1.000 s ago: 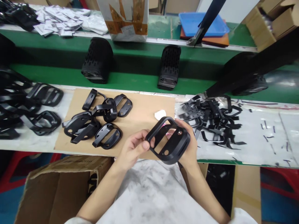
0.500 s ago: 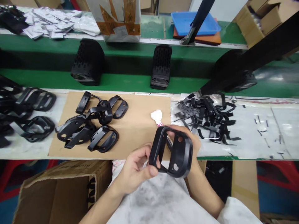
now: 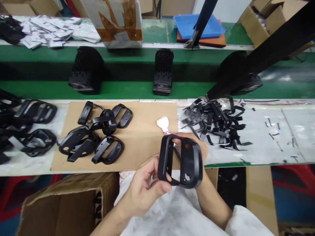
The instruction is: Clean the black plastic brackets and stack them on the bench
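Note:
A black plastic frame [image 3: 190, 164] with an open slot and a strap-like bar is held up above the bench edge in both hands. My left hand [image 3: 147, 186] pinches the frame's lower left corner between thumb and fingers. My right hand [image 3: 203, 147] grips its right side from behind; most of those fingers are hidden. Just beyond the frame is a white-wrapped end [image 3: 162, 124] with pink lettering; a dark, slim piece shows through the slot, and I cannot tell whether they are one thing. Several similar black frames [image 3: 108, 149] lie on the cardboard sheet [image 3: 140, 131] to the left.
A heap of thin black strips [image 3: 216, 121] lies on the right of the bench. More black frames [image 3: 36, 141] are at the far left. Black ribbed parts [image 3: 163, 70] stand on the green belt [image 3: 123, 88]. A black post [image 3: 261, 49] slants across the right. Below left is a cardboard box [image 3: 66, 203].
The whole view has shifted slightly, so the bench things appear a little further left. Both hands keep the same hold, and the frame has turned only slightly.

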Demonstrator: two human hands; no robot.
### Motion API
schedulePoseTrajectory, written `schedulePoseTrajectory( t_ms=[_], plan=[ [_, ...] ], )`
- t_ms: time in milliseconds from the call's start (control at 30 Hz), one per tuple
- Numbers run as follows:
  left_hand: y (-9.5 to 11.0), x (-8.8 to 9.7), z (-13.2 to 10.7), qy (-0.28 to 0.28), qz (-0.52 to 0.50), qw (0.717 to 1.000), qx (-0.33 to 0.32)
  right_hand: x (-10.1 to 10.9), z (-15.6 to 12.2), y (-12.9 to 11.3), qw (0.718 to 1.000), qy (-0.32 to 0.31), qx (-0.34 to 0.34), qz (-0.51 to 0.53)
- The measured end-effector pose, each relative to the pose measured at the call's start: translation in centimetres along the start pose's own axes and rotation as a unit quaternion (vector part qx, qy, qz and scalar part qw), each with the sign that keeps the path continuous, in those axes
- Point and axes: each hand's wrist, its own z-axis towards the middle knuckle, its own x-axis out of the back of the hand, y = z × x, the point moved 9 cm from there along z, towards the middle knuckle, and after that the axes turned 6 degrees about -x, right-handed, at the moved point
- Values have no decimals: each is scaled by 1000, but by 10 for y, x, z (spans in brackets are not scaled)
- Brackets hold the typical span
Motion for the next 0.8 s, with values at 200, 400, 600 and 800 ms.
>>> schedulePoseTrajectory(
  t_ms=[200, 400, 600, 800],
  plan=[
    [-7, 13, 7, 69, -14, 998, -3, -27, 25, -10, 993, -115, 0, -34],
    [6, 33, 17, 27, 24, 999, 1, -33, 16, 3, 987, -152, -29, -34],
    [6, 63, 30, 59, 113, 991, -37, -49, -5, 22, 973, -179, -131, 60],
    [-6, 43, 39, -29, 184, 982, -9, -69, -18, 22, 952, -216, -164, 144]
  ],
)
